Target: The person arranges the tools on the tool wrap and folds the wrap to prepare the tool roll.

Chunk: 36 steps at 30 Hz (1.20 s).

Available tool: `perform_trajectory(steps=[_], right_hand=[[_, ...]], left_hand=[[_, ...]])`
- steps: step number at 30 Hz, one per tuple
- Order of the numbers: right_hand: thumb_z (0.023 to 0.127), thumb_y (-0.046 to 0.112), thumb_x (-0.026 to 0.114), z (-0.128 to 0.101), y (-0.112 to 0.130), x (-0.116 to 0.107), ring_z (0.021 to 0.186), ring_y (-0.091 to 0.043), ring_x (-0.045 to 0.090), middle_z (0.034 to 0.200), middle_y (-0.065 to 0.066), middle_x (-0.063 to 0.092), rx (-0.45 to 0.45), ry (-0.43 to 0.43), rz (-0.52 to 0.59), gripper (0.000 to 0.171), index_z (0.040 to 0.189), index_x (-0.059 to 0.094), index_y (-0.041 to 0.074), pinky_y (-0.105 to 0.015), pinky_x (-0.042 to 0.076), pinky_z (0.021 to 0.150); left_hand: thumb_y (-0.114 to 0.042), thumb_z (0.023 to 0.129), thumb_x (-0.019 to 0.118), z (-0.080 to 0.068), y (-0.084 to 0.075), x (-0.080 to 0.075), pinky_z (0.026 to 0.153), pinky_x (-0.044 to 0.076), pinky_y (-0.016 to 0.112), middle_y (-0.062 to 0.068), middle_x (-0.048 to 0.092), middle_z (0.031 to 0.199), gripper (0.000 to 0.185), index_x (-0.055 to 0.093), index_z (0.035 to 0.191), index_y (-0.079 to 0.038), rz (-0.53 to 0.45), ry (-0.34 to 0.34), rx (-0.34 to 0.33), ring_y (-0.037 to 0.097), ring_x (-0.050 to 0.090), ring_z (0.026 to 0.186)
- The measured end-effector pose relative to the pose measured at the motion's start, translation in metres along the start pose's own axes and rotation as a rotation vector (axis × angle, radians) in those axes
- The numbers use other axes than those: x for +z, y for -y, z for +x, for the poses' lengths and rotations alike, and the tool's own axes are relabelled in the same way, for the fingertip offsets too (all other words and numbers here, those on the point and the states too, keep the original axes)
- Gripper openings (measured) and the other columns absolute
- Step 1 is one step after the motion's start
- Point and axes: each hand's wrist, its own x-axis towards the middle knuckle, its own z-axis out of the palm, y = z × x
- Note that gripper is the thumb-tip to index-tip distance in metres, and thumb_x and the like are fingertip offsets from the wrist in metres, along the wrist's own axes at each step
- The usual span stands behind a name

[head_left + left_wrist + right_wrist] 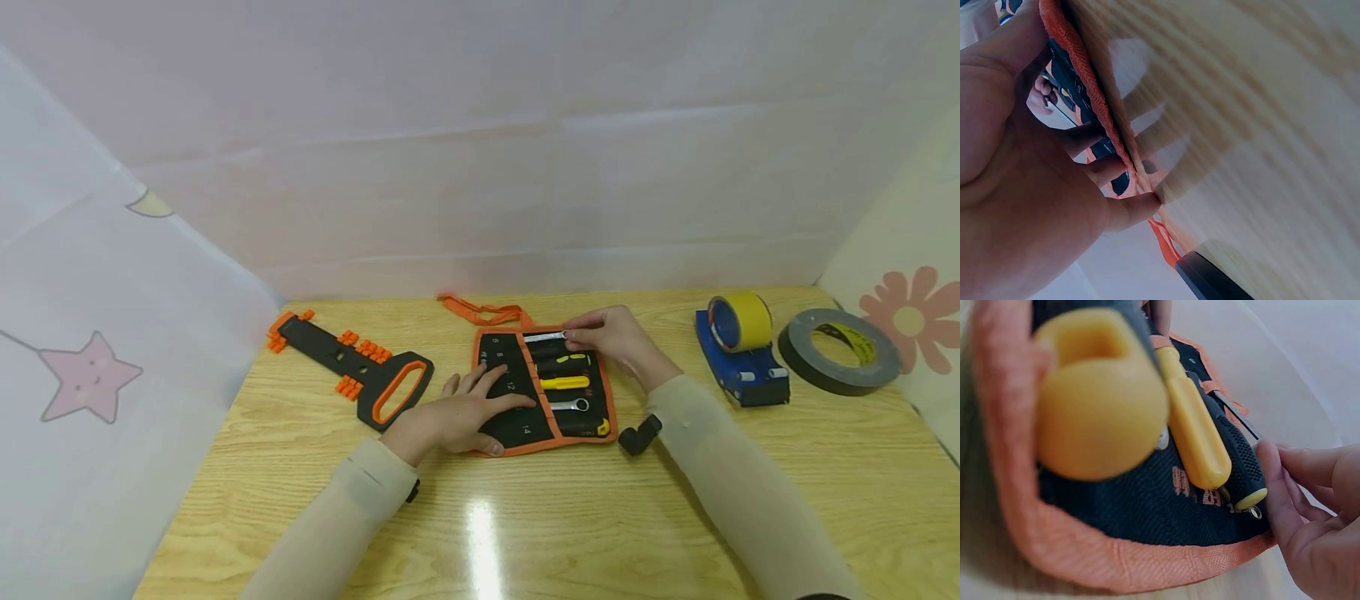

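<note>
A black tool roll with orange trim (498, 340) lies unfolded on the table, an orange strap (487, 315) trailing from its far edge. My left hand (459, 417) rests on its numbered left half, fingers spread. At the far right, my right hand (621, 337) pinches the end of a silver wrench (542, 337), whose other end sits under an orange band. Below that wrench the roll holds a black-and-yellow handle (562, 364), a yellow handle (565, 383), a ring-ended wrench (573, 406) and a black tool with a yellow end (1104, 419).
Left of the roll lies a black holder with orange clips and a looped handle (397, 392). To the right stand a blue tape dispenser (742, 379) with a yellow tape roll (752, 320) and a grey tape roll (832, 375). A fabric backdrop rises behind the table.
</note>
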Motion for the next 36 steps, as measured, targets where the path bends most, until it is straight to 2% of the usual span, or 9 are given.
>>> perform_trajectory(steps=[4,7,13,22,27,32,36], right_hand=[[0.108,0.005,0.066,0.002,-0.001,0.003,0.085,-0.011,0.078,0.135,-0.027,0.071,-0.060,-0.001,-0.138,0.028,0.133,0.073,-0.005,-0.029,0.066,0.082],[0.108,0.010,0.067,0.004,-0.002,0.005,0.083,-0.014,0.076,0.123,-0.024,0.076,-0.132,0.008,-0.277,0.025,0.128,0.076,-0.002,-0.030,0.065,0.078],[0.106,0.016,0.071,0.008,0.005,0.011,0.084,-0.020,0.070,0.107,-0.014,0.079,-0.214,0.000,-0.496,0.021,0.120,0.082,0.004,-0.031,0.058,0.073],[0.106,0.018,0.072,0.015,0.019,0.024,0.094,-0.022,0.072,0.114,-0.012,0.079,-0.216,0.027,-0.673,0.020,0.119,0.083,0.008,-0.037,0.061,0.081],[0.106,0.016,0.072,0.016,0.020,0.027,0.097,-0.024,0.074,0.116,-0.013,0.079,-0.218,0.024,-0.692,0.019,0.118,0.083,0.008,-0.039,0.062,0.084],[0.105,0.016,0.072,0.016,0.017,0.029,0.093,-0.024,0.073,0.110,-0.012,0.079,-0.233,0.007,-0.708,0.017,0.116,0.082,0.007,-0.040,0.061,0.082],[0.106,0.017,0.072,0.019,0.014,0.030,0.093,-0.024,0.071,0.107,-0.011,0.078,-0.269,-0.002,-0.774,0.016,0.114,0.081,0.007,-0.043,0.060,0.085]], left_hand=[[-0.045,0.097,0.075,0.000,0.000,0.000,0.131,0.010,0.072,0.007,-0.004,0.184,0.081,0.033,0.165,-0.053,0.003,-0.001,0.000,0.044,-0.002,0.169],[-0.045,0.097,0.075,0.000,0.000,0.000,0.131,0.010,0.072,0.007,-0.004,0.184,0.081,0.033,0.165,-0.052,0.007,-0.003,0.002,0.044,-0.002,0.169],[-0.044,0.097,0.075,0.000,0.000,-0.001,0.131,0.009,0.072,0.008,-0.004,0.184,0.081,0.033,0.166,-0.052,0.007,-0.002,0.002,0.043,-0.002,0.169],[-0.044,0.097,0.076,-0.001,-0.001,0.000,0.131,0.010,0.073,0.009,-0.004,0.184,0.081,0.034,0.166,-0.051,0.008,-0.009,0.009,0.043,-0.003,0.169],[-0.044,0.097,0.076,-0.001,-0.001,0.000,0.131,0.011,0.073,0.009,-0.003,0.184,0.081,0.034,0.166,-0.051,0.009,-0.011,0.008,0.044,-0.002,0.169],[-0.044,0.097,0.076,-0.002,-0.001,0.000,0.131,0.010,0.073,0.009,-0.003,0.184,0.081,0.034,0.166,-0.050,0.006,-0.008,0.004,0.044,-0.002,0.169],[-0.045,0.097,0.075,-0.002,-0.001,-0.001,0.131,0.011,0.073,0.009,-0.003,0.184,0.080,0.034,0.166,-0.050,0.014,-0.014,0.009,0.044,-0.001,0.169]])
